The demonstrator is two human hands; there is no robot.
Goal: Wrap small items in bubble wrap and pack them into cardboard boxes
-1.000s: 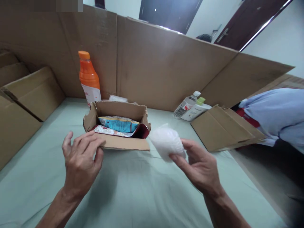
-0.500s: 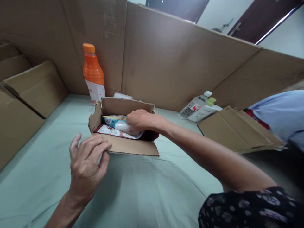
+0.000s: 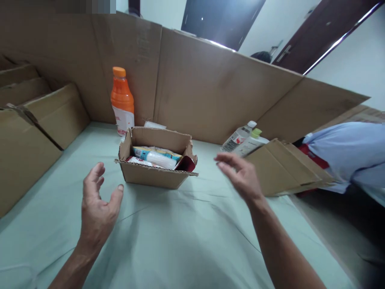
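A small cardboard box (image 3: 152, 176) with its top open sits on the pale green cloth. Inside it lie a blue and yellow packet (image 3: 141, 153), a clear plastic-wrapped roll-like item (image 3: 161, 160) and a dark red packet or carton (image 3: 186, 164). To the box's left, my left hand (image 3: 99, 196) is held in the air, thumb and fingers apart, holding nothing. My right hand (image 3: 240, 176) hovers to the right of the box, empty, its thumb and fingers slightly apart and a little blurred. Neither hand touches the box.
An orange drink bottle (image 3: 122, 102) stands behind the box against a tall cardboard wall (image 3: 210, 88). A clear bottle (image 3: 239, 136) and a white bottle with a green cap (image 3: 252, 143) lean at the right. Large cardboard boxes (image 3: 30, 132) stand left; another box (image 3: 282, 168) lies right, beside pale blue fabric (image 3: 357, 148).
My right hand has come out of the box and moved right. My left hand has let go of the front flap, which now tilts lower, and drawn slightly left.
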